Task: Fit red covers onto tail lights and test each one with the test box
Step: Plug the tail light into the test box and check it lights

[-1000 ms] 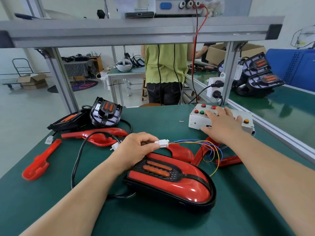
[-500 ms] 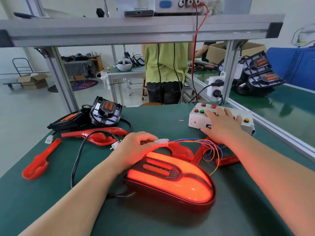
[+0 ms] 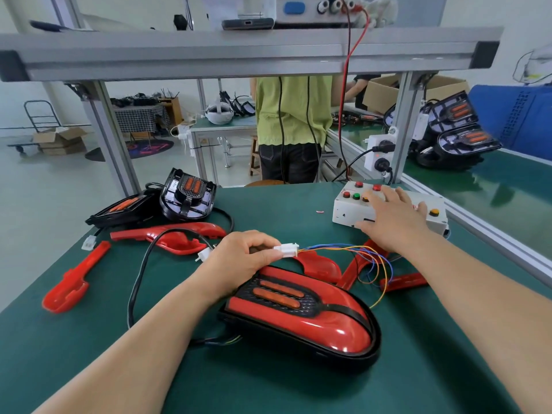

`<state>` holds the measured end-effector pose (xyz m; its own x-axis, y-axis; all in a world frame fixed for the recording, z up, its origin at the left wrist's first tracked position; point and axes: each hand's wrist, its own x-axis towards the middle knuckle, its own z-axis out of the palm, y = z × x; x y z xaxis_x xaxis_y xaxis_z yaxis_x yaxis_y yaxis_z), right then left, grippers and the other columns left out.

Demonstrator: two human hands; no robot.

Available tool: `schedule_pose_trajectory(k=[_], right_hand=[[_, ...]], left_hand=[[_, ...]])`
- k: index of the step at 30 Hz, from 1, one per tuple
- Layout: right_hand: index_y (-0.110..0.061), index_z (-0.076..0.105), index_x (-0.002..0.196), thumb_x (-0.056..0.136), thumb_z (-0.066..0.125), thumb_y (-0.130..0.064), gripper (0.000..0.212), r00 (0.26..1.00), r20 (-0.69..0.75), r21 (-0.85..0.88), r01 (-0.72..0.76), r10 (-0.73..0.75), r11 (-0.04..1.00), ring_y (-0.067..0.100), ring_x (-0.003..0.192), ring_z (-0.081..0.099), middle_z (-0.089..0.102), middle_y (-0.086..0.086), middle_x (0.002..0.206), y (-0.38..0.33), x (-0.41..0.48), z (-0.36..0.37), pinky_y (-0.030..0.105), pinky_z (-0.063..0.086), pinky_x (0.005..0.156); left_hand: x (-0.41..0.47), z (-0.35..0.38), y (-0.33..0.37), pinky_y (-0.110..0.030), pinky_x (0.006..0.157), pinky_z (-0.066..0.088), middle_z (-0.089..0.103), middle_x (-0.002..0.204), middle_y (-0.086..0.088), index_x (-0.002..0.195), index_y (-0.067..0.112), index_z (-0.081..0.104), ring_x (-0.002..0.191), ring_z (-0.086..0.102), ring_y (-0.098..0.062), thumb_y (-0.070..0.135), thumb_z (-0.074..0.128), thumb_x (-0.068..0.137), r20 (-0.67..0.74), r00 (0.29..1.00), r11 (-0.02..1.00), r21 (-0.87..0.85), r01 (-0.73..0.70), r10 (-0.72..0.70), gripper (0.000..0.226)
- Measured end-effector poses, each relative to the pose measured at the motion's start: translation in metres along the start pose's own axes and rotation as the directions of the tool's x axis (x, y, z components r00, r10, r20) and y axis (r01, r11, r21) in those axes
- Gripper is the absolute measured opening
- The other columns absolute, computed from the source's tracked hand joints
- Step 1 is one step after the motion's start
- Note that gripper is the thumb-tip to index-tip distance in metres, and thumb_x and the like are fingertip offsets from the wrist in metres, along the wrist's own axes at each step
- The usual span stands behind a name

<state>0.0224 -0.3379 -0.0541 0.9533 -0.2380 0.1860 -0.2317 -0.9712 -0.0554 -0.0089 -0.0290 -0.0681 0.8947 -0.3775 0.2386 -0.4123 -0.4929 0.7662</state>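
Note:
A tail light (image 3: pixel 301 316) with its red cover fitted lies unlit on the green table in front of me. My left hand (image 3: pixel 242 258) pinches the white connector (image 3: pixel 287 250), which joins the light's black cable to coloured wires running toward the white test box (image 3: pixel 388 207). My right hand (image 3: pixel 391 218) lies flat on top of the test box, its fingers spread over the buttons. Two bare black tail lights (image 3: pixel 186 194) sit at the far left. Loose red covers (image 3: pixel 167 234) lie in front of them.
A long red cover piece (image 3: pixel 71 282) lies at the left table edge. More red pieces (image 3: pixel 403 280) sit under the wires on the right. An aluminium frame post (image 3: pixel 401 127) with a socket stands behind the box. A person in a green shirt (image 3: pixel 294 115) stands beyond the table.
The tail light lit up red half a second ago and is dark again now. Both hands stay where they were.

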Motion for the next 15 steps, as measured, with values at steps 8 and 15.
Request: schedule_pose_trajectory(k=[8,15], right_hand=[[-0.024,0.055,0.136,0.096,0.051,-0.047,0.047,0.955,-0.242,0.288,0.239,-0.171,0.927,0.018,0.141,0.035,0.05,-0.004,0.147,-0.039,-0.031,-0.042,0.046,0.022,0.117],[-0.023,0.065,0.125,0.083,0.072,-0.05,0.05,0.889,0.024,0.517,0.381,-0.457,0.767,0.007,0.109,0.06,0.067,-0.011,0.117,-0.081,-0.086,-0.048,0.025,0.044,0.093]], left_hand=[[0.002,0.0,0.001,-0.017,0.072,0.045,0.07,0.09,0.013,0.077,0.051,0.072,0.076,0.06,-0.002,0.03,0.074,0.088,0.012,1.0,1.0,-0.008,-0.009,0.009,0.024],[0.001,0.001,0.0,-0.033,0.076,0.049,0.071,0.087,0.007,0.085,0.04,0.073,0.081,0.063,-0.014,0.028,0.07,0.091,-0.001,1.0,1.0,-0.014,-0.006,0.006,0.014]])
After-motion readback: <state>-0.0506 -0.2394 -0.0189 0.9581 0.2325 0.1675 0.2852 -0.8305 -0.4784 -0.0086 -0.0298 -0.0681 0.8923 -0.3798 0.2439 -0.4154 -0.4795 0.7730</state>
